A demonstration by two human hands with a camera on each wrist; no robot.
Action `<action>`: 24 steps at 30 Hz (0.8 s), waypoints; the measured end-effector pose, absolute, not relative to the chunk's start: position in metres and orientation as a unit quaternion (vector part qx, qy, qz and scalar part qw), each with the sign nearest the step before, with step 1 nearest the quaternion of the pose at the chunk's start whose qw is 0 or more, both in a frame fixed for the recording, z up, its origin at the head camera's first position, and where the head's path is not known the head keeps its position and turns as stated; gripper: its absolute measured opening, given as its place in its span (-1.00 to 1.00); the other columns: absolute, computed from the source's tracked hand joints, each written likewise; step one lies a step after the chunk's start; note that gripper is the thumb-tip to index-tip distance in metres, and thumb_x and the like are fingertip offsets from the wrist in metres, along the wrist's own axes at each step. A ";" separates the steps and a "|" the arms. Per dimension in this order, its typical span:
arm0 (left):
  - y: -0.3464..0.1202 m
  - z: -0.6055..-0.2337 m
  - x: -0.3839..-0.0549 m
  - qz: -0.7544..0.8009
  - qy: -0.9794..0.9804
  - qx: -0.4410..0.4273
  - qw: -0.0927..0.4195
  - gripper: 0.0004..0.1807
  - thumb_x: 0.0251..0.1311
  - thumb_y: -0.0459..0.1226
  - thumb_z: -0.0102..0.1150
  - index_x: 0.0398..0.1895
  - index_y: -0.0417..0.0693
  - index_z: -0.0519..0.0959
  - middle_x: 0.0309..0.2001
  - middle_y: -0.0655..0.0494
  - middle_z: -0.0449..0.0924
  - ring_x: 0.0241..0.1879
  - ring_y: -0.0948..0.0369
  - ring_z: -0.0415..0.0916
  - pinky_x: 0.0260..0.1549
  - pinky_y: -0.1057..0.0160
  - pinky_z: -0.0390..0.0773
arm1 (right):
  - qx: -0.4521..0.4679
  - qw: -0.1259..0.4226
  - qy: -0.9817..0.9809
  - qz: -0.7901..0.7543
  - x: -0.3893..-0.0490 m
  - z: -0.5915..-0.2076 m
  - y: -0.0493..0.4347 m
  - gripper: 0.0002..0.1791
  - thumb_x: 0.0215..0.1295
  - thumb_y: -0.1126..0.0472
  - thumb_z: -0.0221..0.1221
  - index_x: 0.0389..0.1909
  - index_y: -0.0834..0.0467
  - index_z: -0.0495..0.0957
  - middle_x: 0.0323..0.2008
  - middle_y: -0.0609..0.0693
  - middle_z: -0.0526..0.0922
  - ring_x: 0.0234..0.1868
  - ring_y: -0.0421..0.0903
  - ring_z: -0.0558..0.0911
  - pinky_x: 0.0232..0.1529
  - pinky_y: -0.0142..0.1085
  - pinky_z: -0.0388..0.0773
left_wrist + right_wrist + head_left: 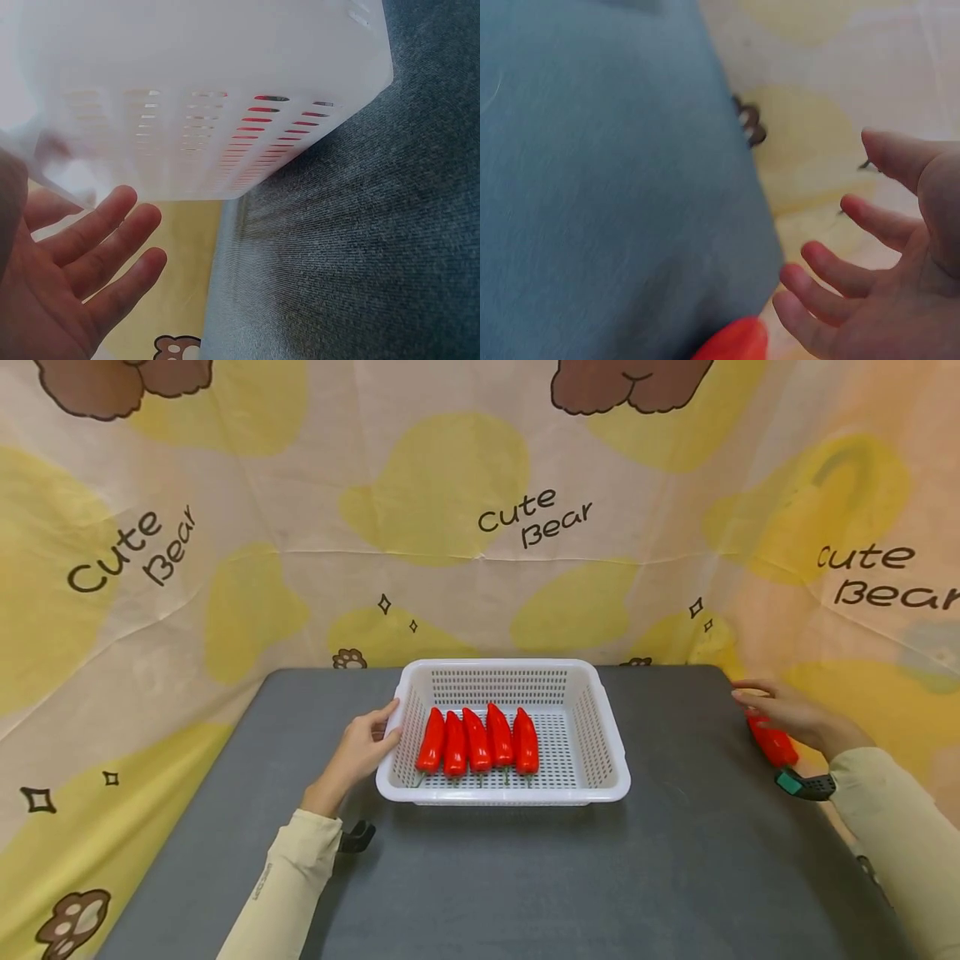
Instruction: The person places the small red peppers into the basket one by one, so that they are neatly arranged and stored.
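A white plastic basket (pixel 502 795) with slotted walls sits on the dark table. Several long red peppers (pixel 478 742) with thin green stems lie side by side in its left and middle part. My left hand (pixel 356 752) holds the basket's left rim; in the left wrist view its other fingers (pixel 124 289) extend below the rim, beside the outer wall. At the table's right edge, my right hand (pixel 795 718) hovers over another red pepper (pixel 774 745), partly covered by the hand in the head view. The right wrist view shows the fingers spread, with that pepper at the bottom edge.
The grey table (pixel 510 885) extends around the basket. A patterned cloth (pixel 465 493) with yellow patches and lettering hangs behind and along both sides. Dark wrist devices (pixel 356 837) sit at both cuffs.
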State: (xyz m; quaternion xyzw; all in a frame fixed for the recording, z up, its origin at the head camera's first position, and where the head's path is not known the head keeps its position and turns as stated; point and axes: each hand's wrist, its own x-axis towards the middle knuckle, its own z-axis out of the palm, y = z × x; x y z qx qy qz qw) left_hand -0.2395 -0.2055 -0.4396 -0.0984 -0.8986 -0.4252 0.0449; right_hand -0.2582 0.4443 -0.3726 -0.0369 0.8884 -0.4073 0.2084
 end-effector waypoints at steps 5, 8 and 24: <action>-0.207 -0.439 -0.239 -0.424 -0.900 -0.094 0.045 -0.38 0.35 -0.31 0.12 0.47 -0.20 0.31 0.19 -0.41 0.56 0.00 -0.21 0.66 0.00 -0.12 0.70 | -0.019 0.211 0.893 -0.398 -0.255 -0.382 0.454 -0.14 0.63 -0.12 -0.26 0.53 0.49 -0.27 0.48 0.63 -0.22 0.44 0.61 -0.05 0.35 0.50 0.06; -0.206 -0.440 -0.239 -0.426 -0.899 -0.095 0.044 -0.39 0.36 -0.31 0.13 0.47 -0.20 0.32 0.20 -0.41 0.56 0.00 -0.20 0.67 0.00 -0.11 0.70 | -0.009 0.211 0.900 -0.380 -0.252 -0.384 0.462 -0.12 0.63 -0.13 -0.26 0.50 0.53 -0.29 0.45 0.67 -0.23 0.41 0.65 -0.08 0.30 0.54 0.04; -0.208 -0.440 -0.240 -0.427 -0.898 -0.091 0.049 -0.39 0.36 -0.30 0.13 0.47 -0.19 0.33 0.21 -0.41 0.55 0.01 -0.22 0.67 -0.01 -0.11 0.71 | 0.008 0.241 0.912 -0.332 -0.244 -0.407 0.484 -0.08 0.61 -0.14 -0.25 0.44 0.63 -0.30 0.37 0.72 -0.22 0.32 0.66 0.01 0.28 0.51 0.18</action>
